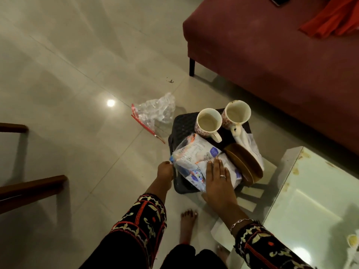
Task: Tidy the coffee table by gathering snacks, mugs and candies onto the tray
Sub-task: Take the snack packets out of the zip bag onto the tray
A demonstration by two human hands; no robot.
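- Your coffee table (pixel 318 193) fills the lower right, its glass top stained; what remains on it lies mostly out of view.
- The dark tray (pixel 181 125) sits on the floor off the table's far-left corner, probably so you can load it freely.
- The snack packets (pixel 196 158) lie across the tray's near edge, overhanging it slightly.
- A brown bowl (pixel 244 162) leans at the tray's right edge on white wrapping.
- Two mugs (pixel 208 122) stand upright, just beside each other, at the far-right corner, clear of the packets.
- Your right hand (pixel 218 181) lies flat and spread wide on the packets, likely pressing them steady.
- Your left hand (pixel 165 170) closes on the packets' left end at the tray's near-left edge; I cannot tell whether it also grips the rim.
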